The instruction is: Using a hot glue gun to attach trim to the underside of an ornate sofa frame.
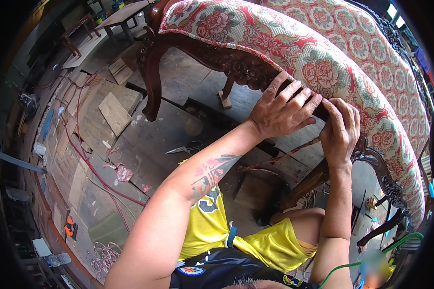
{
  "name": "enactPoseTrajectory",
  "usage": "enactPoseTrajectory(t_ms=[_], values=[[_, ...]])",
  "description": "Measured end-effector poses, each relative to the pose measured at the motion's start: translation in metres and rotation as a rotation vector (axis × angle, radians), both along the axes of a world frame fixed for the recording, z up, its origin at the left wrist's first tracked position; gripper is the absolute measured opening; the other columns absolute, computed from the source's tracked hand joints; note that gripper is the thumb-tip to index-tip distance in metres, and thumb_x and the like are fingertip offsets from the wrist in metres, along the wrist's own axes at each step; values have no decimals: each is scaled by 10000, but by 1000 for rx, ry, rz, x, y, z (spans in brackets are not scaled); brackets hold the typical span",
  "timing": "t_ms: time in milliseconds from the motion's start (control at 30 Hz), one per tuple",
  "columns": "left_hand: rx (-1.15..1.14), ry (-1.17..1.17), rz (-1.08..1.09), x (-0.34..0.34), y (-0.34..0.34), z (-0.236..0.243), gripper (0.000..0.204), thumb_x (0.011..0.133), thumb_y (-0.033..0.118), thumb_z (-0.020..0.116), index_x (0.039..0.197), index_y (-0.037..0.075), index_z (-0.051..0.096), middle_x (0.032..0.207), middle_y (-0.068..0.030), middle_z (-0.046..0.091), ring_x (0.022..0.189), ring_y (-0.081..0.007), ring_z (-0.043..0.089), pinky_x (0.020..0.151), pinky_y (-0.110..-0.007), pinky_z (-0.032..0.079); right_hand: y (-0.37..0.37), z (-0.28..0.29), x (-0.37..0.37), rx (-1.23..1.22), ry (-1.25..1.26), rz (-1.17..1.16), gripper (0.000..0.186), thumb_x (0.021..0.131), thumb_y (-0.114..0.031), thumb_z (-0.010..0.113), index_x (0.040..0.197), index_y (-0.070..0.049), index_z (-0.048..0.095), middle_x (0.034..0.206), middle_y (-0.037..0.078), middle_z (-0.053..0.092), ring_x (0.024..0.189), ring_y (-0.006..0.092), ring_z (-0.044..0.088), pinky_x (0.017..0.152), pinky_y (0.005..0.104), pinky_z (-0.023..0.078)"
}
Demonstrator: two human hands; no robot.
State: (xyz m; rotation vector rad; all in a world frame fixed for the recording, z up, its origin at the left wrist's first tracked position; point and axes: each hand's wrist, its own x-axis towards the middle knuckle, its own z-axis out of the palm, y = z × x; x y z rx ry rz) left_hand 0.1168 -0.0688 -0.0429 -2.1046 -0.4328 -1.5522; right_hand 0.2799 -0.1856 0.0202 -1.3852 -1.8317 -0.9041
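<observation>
A sofa seat (318, 72) in red, green and cream floral fabric curves across the upper right, over a dark carved wood apron (248, 72). My left hand (287, 106) lies along the seam between fabric and wood, its fingers stretched out and slightly apart on the edge. Close to its right, my right hand (340, 130) has bent fingers pinched over the same fabric edge; the fingertips are partly hidden. A narrow patterned strip (284, 156) hangs below the right hand and trails left; whether that hand holds its end is unclear.
Scissors (184, 148) lie on the plank floor under the seat. Loose boards (115, 113), a red hose (77, 144), an orange-and-black tool (71, 227) and tangled pink cord (105, 257) lie to the left. A carved leg (153, 79) stands at the seat's left end.
</observation>
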Motion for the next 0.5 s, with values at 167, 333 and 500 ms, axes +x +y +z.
enactPoseTrajectory(t_ms=[167, 333, 500], values=[[4, 1, 14, 0, -1, 0, 495, 1040, 596, 609, 1383, 254, 710, 1281, -18, 624, 1305, -229, 548, 1230, -570, 417, 2, -3, -1, 24, 37, -8, 475, 778, 131, 695, 1185, -109, 747, 1164, 90, 709, 1066, 320, 689, 962, 460, 545], [12, 18, 6, 0, 0, -1, 491, 1046, 578, 606, 1392, 244, 704, 1284, -30, 615, 1292, -248, 549, 1217, -583, 426, 5, 0, -8, 20, 60, -18, 451, 809, 93, 726, 1206, -119, 751, 1165, 80, 713, 1081, 298, 685, 974, 444, 528], [58, -35, 19, 3, 3, -1, 453, 977, 497, 712, 1352, 243, 729, 1238, -28, 612, 1258, -239, 568, 1162, -579, 486, -6, -5, -46, 149, 3, 257, 432, 847, -84, 802, 1276, -103, 760, 1163, 80, 703, 1079, 271, 652, 980, 429, 504]])
